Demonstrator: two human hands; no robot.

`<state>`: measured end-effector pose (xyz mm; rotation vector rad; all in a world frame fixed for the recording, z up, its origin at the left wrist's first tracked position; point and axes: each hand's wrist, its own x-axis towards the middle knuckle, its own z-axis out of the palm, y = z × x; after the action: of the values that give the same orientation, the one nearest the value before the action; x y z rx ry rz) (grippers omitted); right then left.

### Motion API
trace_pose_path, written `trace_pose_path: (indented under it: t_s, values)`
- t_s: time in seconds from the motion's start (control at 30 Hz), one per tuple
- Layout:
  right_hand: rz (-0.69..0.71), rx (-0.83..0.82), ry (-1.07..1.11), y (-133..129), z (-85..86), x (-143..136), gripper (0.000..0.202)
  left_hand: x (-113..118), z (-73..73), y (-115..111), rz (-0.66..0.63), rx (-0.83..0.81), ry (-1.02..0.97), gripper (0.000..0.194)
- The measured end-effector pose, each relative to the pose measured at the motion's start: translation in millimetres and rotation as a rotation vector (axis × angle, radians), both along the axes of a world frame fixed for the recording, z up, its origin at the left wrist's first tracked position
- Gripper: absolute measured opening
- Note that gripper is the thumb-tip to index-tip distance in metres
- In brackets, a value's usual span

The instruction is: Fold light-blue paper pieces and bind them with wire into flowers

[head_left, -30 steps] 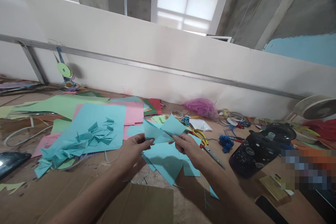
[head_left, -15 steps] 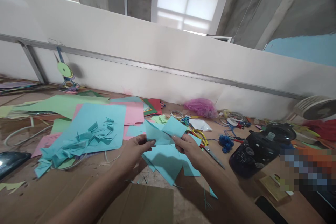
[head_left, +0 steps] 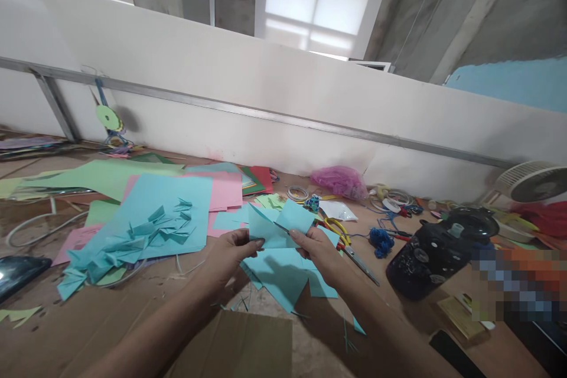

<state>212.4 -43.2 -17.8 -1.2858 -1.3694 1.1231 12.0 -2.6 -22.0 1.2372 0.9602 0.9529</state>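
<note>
At the left of the frame, folded blue pieces [head_left: 142, 239] lie heaped, some on a large blue sheet [head_left: 179, 189] and some trailing off its lower left edge onto the worktop [head_left: 364, 224].

Next comes the left hand [head_left: 234, 248], at the centre of the frame. Its fingers are pinched on the lower left corner of the paper [head_left: 270, 235], thumb on top, no gap showing. The paper is raised above the worktop, just left of and below the frame's middle, its upper edge standing in two peaks. The step in hand looks like shaping this piece with a fold; the next move would call for a steady left pinch and careful pressure from the right thumb.

Below it lie flat blue squares [head_left: 283, 277], near but apart.

The right hand [head_left: 314, 248] closes thumb and fingers on the paper's right side. A dark narrow line runs from that thumb up and left; whether it is a crease or a slim tool, I cannot tell.

Farther right lie scissors [head_left: 363, 266], then a blue pompom [head_left: 381, 242] and a black jar [head_left: 420, 260].
</note>
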Motion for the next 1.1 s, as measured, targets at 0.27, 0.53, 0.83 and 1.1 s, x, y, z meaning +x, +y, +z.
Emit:
trace_pose_path:
  t_s: [0.27, 0.53, 0.83, 1.1]
  values:
    - [-0.117, -0.017, -0.076, 5, -7.2, 7, 0.039, -1, -1.7, 0, 0.031, -0.051, -0.052, 0.025]
    - [-0.164, 0.069, -0.844, 9, -11.6, 22, 0.01, 0, -7.0, 1, 0.042, -0.107, -0.171, 0.024]
    - [-0.137, 0.375, -0.407, -8, 21.8, 6, 0.026, 1, -12.2, 3, 0.003, 0.185, 0.033, 0.014]
    - [-0.055, 0.444, -0.24, -8, 11.0, -8, 0.017, 3, -14.0, -8, -0.119, 0.521, 0.265, 0.022]
